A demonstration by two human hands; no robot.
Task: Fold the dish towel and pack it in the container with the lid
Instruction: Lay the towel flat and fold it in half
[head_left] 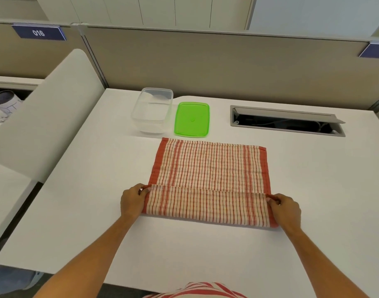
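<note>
Red-and-cream striped dish towel (207, 168) lying flat on the white desk (98, 211), red-hemmed sides, near edge turned over into a band, left hand (133, 201) and right hand (286, 210) each pinching a corner of that fold, clear container (152, 110) and green lid (192, 119) side by side just beyond the towel

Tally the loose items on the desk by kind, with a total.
Dish towel, red-striped, held by left hand and right hand: 1
Clear container: 1
Green lid: 1
Total: 3

head view, looking down, close over desk (98, 211)
</note>
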